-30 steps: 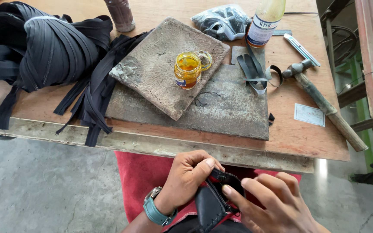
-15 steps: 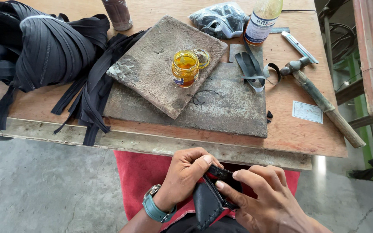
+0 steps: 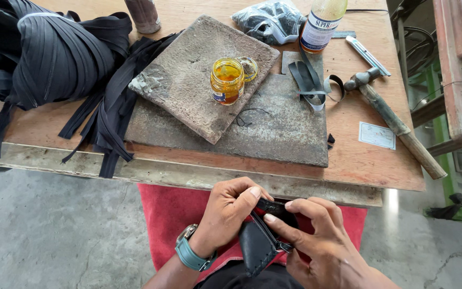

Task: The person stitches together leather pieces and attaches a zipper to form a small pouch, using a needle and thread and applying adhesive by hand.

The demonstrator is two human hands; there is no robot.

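Note:
Below the table's front edge, over a red cloth [image 3: 169,211] on my lap, both hands hold a small black leather pouch [image 3: 256,247] with a zipper. My left hand [image 3: 230,208], with a teal watch on its wrist, pinches the pouch's upper edge between thumb and fingers. My right hand [image 3: 316,241] grips the pouch from the right, thumb and forefinger on the zipper line near its metal slider [image 3: 283,247].
A wooden table [image 3: 370,160] carries two grey stone slabs [image 3: 188,91], an open jar of yellow glue [image 3: 226,81] with its lid, a hammer [image 3: 394,120], a bottle [image 3: 322,24], a plastic bag, a paper slip and a heap of black zipper tape [image 3: 44,59]. Concrete floor lies below.
My hands and the pouch have shifted slightly; the right hand's fingers have closed in onto the zipper. The view has drifted a little.

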